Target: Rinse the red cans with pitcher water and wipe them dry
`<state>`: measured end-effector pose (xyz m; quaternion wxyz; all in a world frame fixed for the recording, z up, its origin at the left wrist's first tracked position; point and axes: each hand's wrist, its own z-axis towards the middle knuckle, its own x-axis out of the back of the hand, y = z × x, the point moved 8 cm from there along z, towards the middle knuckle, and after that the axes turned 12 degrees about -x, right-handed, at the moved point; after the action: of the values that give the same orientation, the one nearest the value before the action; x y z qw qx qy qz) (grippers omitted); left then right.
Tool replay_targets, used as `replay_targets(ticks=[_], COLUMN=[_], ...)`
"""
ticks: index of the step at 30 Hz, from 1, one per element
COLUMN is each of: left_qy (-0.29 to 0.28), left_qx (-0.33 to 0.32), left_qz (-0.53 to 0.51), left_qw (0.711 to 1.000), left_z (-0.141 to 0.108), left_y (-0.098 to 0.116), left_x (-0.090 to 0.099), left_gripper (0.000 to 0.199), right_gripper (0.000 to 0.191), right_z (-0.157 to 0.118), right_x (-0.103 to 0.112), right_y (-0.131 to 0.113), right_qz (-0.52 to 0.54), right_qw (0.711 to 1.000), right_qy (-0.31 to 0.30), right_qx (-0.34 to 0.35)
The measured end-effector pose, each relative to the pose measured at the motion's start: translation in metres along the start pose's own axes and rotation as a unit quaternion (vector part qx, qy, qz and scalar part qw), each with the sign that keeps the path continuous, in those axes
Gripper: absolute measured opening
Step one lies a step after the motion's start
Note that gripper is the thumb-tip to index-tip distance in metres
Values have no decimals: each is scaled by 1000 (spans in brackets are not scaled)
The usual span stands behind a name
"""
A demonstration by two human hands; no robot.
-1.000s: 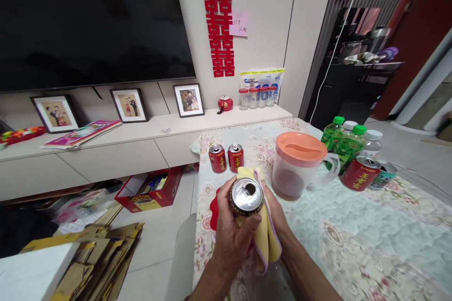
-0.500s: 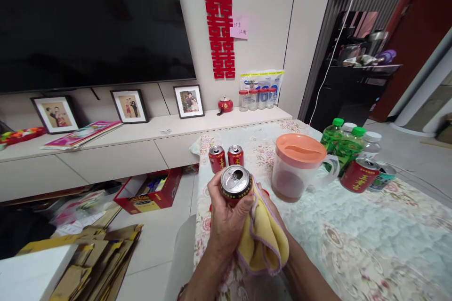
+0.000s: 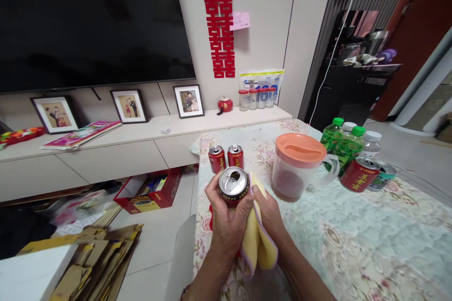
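An opened red can (image 3: 233,182) is upright in my left hand (image 3: 226,218), its silver top facing up. My right hand (image 3: 270,211) grips a yellow cloth (image 3: 259,240) with a purple edge and presses it against the can's right side. Just beyond the held can, two more opened red cans (image 3: 216,159) (image 3: 235,156) stand side by side. To the right is a clear pitcher (image 3: 289,178) with an orange lid and some dark liquid inside. Something red shows partly beneath my hands, mostly hidden.
Green-capped and white-capped bottles (image 3: 348,146), a red can (image 3: 359,175) and a teal cup (image 3: 383,178) stand at the right of the flowered tablecloth (image 3: 353,230). Behind runs a low cabinet (image 3: 148,143) with photo frames and jars. Flattened cardboard (image 3: 102,263) lies on the floor at left.
My right hand has come up and round, so its fingers now show at the can's side. The cloth hangs narrower and further left. The can has shifted and turned slightly.
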<state>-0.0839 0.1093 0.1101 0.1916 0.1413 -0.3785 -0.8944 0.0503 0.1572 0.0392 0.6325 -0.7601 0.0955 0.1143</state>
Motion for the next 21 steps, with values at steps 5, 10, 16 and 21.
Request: replay_targets(ticks=[5,10,16,21], left_qy=[18,-41,-48,-25], left_qx=[44,117,171,167], left_qz=[45,23,-77,-106], left_qw=[998,992,981,980], left_z=[-6,-17,-34,-33], left_y=[-7,-26,-19,-7], left_x=[5,2,-5,-7], left_gripper=[72,70,71,75], right_gripper=[47,41,45,47], right_z=[-11,-27,-33,-20], right_x=[5,10,9,7], right_y=[-16,-34,-43,-32], right_qz=[-77,-117,-92,-35], right_qw=[995,983,979,993], right_qy=[34,35,17,2], right_qx=[54,140,182,112])
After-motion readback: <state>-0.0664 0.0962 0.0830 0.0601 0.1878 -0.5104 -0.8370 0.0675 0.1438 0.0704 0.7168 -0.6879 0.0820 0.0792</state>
